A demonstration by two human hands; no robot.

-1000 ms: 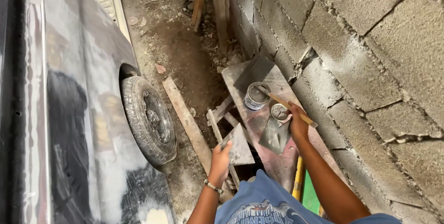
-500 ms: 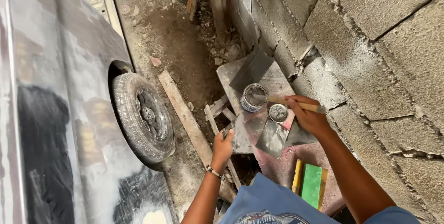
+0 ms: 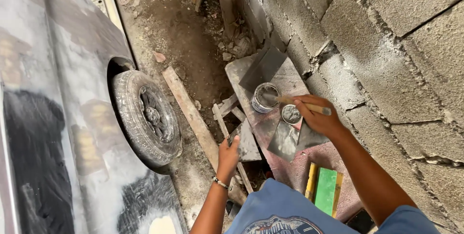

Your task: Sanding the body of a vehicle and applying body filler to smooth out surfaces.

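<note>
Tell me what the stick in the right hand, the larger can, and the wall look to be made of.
Stick: looks like bare wood, pale tan and matte, held by the right hand.
Larger can: probably metal, with a shiny rim and grey smears inside.
Wall: rough grey concrete blocks, with coarse texture and visible mortar joints.

Two hands: left, right. Two round tins: a larger one and a smaller one. One wooden stick. Three flat metal plates. One tyre. One long plank. One green block. One wristband.
</note>
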